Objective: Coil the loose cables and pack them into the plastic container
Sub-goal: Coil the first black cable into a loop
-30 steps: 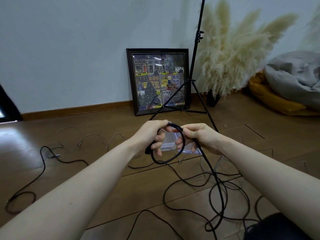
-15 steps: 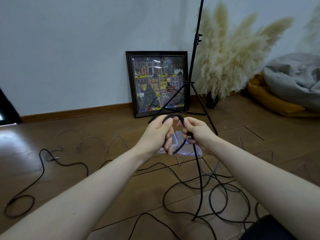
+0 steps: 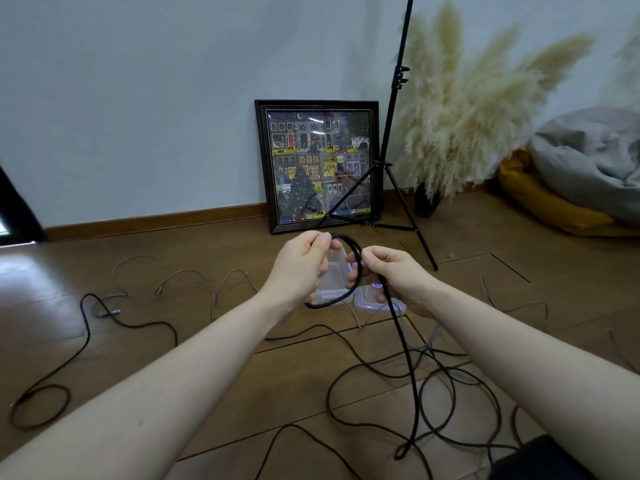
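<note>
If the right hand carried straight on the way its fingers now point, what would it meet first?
The right hand points toward the left hand, so it would probably meet the black cable loop held between them first, then that hand; depth is uncertain.

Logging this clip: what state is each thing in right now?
Left hand: grips the coil.
Right hand: pinches the black cable.
Black cable: one loop formed, the rest trailing on the floor.
Plastic container: open, on the floor.
Lid: off, beside it.
Grey cables: loose, uncoiled.

Two hands; one plastic container; one framed picture; one tripod.
</note>
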`<state>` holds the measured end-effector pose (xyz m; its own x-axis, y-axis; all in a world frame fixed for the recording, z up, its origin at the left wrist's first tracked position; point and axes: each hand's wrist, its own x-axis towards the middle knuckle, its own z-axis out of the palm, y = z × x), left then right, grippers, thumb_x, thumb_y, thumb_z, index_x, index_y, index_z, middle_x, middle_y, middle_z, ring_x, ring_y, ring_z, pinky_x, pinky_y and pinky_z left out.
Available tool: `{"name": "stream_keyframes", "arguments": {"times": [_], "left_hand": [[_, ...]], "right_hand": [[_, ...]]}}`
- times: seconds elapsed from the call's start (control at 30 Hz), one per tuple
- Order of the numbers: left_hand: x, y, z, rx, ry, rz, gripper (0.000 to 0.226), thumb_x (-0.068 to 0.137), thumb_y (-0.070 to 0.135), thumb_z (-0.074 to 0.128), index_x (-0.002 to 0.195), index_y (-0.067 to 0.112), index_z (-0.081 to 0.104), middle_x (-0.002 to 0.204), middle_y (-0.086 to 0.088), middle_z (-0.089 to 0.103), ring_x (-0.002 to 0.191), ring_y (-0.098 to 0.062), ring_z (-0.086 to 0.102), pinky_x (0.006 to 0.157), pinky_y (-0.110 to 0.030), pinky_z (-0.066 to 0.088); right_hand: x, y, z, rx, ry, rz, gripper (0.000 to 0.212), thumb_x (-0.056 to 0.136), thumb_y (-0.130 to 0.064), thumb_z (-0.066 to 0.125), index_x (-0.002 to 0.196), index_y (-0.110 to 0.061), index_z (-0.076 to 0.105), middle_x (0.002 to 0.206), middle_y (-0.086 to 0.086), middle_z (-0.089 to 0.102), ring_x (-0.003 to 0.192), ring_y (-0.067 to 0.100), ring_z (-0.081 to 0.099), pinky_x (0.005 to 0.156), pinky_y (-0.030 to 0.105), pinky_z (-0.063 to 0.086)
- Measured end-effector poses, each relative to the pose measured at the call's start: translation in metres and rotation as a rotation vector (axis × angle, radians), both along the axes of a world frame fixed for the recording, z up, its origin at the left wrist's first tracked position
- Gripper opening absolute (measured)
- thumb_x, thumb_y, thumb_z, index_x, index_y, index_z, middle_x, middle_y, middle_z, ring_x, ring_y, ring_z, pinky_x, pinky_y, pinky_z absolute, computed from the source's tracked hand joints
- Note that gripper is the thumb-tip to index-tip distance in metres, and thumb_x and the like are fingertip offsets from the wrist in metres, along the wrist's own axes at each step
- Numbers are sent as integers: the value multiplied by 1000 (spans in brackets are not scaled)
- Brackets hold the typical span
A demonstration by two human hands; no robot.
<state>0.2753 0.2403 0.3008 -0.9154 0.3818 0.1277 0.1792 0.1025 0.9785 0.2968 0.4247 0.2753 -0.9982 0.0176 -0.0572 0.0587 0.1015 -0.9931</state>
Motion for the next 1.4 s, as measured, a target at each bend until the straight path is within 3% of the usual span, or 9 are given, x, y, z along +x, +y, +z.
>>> {"name": "stream_keyframes", "arguments": {"times": [0.27, 0.47, 0.7, 0.8, 0.9, 1.0, 1.1, 1.23, 1.4], "left_hand": [[-14, -22, 7, 91, 10, 210, 30, 108, 27, 36, 100, 12, 61, 43, 11, 38, 34, -4, 27, 34, -17, 22], [-24, -49, 3, 157, -100, 277, 32, 107, 29, 38, 106, 9, 62, 50, 6, 33, 36, -7, 22, 36, -17, 17], [-28, -65, -5, 142, -231, 323, 31, 107, 27, 39, 104, 8, 63, 49, 5, 36, 35, -8, 23, 35, -17, 17], [-28, -59, -8, 69, -273, 256, 31, 107, 26, 39, 103, 7, 63, 51, 3, 35, 35, -8, 23, 35, -15, 17], [-28, -53, -9, 1, -284, 186, 31, 107, 27, 40, 102, 7, 63, 50, 5, 37, 35, -7, 24, 34, -15, 19], [-29, -49, -12, -44, -281, 153, 32, 107, 29, 42, 100, 7, 64, 47, 6, 37, 35, -7, 25, 33, -16, 19], [-30, -48, -15, -39, -266, 134, 32, 107, 27, 42, 97, 6, 64, 48, 5, 37, 35, -8, 28, 35, -17, 22], [-30, -48, -13, -36, -227, 140, 32, 107, 25, 43, 95, 6, 67, 50, 3, 48, 42, -12, 50, 40, -23, 42], [-23, -38, -7, 83, -280, 62, 33, 107, 23, 42, 88, 6, 64, 59, -5, 64, 60, -19, 69, 62, -33, 62]], "right_hand": [[5, 25, -12, 289, -49, -28, 5, 89, -14, 70, 91, -9, 69, 60, -1, 59, 47, 8, 53, 49, 20, 48], [15, 62, -19, 395, -144, -104, 20, 82, -19, 78, 92, -7, 67, 72, 7, 63, 62, 17, 58, 65, 30, 51], [26, 84, -12, 325, -38, -300, 11, 90, -14, 68, 92, -8, 60, 71, 7, 55, 54, 15, 47, 50, 27, 40], [25, 81, -8, 635, 90, -366, 8, 90, -17, 69, 88, -12, 63, 79, 1, 59, 68, 16, 52, 62, 33, 46], [22, 75, -6, 1070, 9, -233, 9, 90, -23, 67, 83, -21, 62, 89, -2, 60, 85, 19, 56, 77, 40, 51], [18, 67, -3, 1220, -62, -104, 10, 91, -24, 66, 82, -23, 62, 90, -3, 59, 85, 18, 56, 72, 34, 49], [15, 60, 6, 1254, -19, -22, 9, 90, -27, 67, 82, -24, 64, 88, -6, 58, 83, 16, 54, 64, 29, 41], [13, 46, 14, 1201, 34, 156, 7, 87, -29, 70, 81, -29, 68, 91, -11, 58, 87, 10, 54, 76, 31, 46], [16, 17, 23, 1021, 91, 381, 18, 86, -29, 72, 72, -37, 64, 88, -10, 64, 85, 8, 56, 78, 32, 46]]}}
